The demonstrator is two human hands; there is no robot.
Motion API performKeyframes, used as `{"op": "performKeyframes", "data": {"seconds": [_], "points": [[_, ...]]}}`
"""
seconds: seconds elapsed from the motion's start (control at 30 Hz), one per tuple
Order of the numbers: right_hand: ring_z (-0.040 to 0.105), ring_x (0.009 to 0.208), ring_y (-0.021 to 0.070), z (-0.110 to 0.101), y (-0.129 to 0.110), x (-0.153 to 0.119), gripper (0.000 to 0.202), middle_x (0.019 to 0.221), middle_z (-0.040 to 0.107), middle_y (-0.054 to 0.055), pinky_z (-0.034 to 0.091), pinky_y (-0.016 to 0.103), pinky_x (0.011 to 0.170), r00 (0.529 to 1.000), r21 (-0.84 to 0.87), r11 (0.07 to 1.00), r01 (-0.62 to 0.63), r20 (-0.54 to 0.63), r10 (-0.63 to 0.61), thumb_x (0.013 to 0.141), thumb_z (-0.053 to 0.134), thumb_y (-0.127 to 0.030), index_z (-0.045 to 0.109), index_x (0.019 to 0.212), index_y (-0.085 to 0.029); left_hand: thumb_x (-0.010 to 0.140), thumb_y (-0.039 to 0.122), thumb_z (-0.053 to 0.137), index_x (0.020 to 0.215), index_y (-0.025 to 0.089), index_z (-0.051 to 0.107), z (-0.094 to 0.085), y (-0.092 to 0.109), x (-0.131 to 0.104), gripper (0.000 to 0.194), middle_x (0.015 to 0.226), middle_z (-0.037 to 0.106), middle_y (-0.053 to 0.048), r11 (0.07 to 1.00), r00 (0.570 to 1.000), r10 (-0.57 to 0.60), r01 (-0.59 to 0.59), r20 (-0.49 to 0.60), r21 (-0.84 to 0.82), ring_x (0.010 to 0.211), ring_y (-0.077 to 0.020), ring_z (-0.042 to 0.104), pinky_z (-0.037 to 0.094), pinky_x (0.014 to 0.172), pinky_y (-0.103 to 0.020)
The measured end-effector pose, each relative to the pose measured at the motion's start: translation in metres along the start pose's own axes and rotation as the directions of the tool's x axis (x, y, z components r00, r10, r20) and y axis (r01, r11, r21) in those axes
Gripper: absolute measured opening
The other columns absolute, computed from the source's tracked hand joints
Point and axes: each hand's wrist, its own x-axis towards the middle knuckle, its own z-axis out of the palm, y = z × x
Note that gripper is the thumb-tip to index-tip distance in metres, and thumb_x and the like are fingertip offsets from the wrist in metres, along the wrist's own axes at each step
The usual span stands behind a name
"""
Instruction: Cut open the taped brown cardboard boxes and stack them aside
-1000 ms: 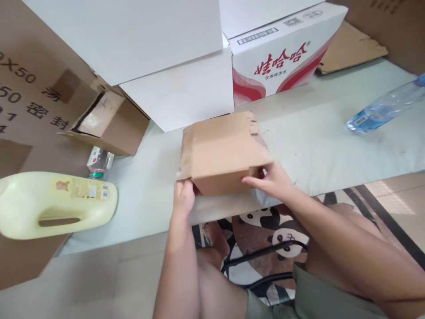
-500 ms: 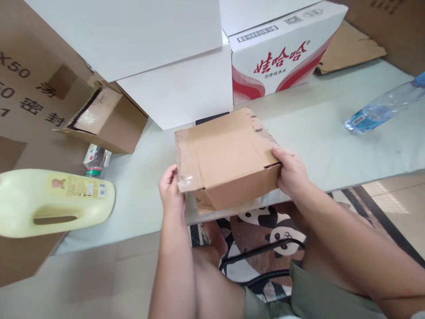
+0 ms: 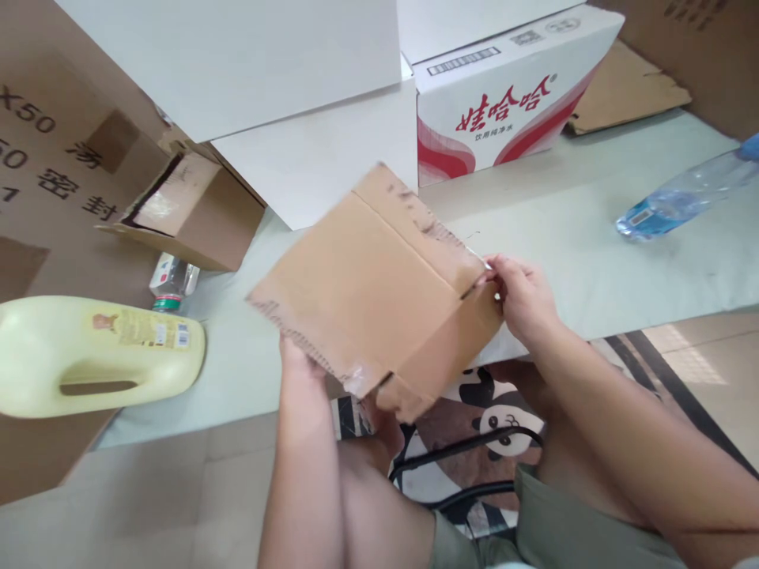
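A pale cloth (image 3: 581, 237) covers the table in front of you, with a tiled floor (image 3: 160, 506) below its near edge. At the far left, a large brown carton (image 3: 53, 87) with black printing stands behind everything on that side. Near it, at the left end, a pale yellow jug (image 3: 59, 340) lies on its side, its handle opening facing you. Just beyond the jug is a small bottle (image 3: 171, 276) with a green cap, partly under a small open carton (image 3: 222, 209) that is tilted.

Your left hand (image 3: 303, 359) is under the left near edge of the folded cardboard (image 3: 361, 276); its fingers are mostly hidden, so how far they are closed cannot be told. That cardboard is in front of you at the middle of the table, turned at a slant, its near flap reaching past the table edge. White boxes (image 3: 332, 150) are stacked behind it. Your right hand (image 3: 525, 296) has its fingers drawn in, pinching the cardboard at its right edge.

Farther back to the right stands a red-and-white carton (image 3: 504, 118), then a flat cardboard sheet (image 3: 628, 87). A clear bottle (image 3: 670, 205) with a blue cap lies at the right, well apart from your right hand.
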Motion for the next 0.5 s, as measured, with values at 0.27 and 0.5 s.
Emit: {"op": "performKeyframes", "data": {"seconds": [0.27,0.5], "points": [[0.068,0.099,0.0236,0.001,0.009,-0.004,0.052,0.109,0.073,0.007,0.056,0.036,0.081,0.962,0.094,0.988,-0.118,0.258,0.090,0.073,0.077,-0.059,0.066,0.112,-0.026,0.091,0.040,0.050,0.111,0.021,0.067,0.011,0.009,-0.003,0.033,0.092,0.078,-0.006,0.992,0.979,0.064,-0.083,-0.193,-0.092,0.097,-0.0250,0.072,0.054,0.094,-0.042],[0.059,0.059,0.0142,0.007,-0.022,-0.021,0.046,0.077,0.070,0.002,0.045,0.025,0.045,0.912,0.289,0.904,-0.315,0.355,0.204,0.061,0.087,-0.051,0.066,0.088,-0.021,0.090,0.039,0.043,0.086,0.020,0.065,0.018,0.009,0.006,0.029,0.080,0.072,-0.007,0.982,0.993,-0.014,-0.009,-0.121,-0.191,0.086,-0.0240,0.070,0.057,0.083,-0.037]]}}
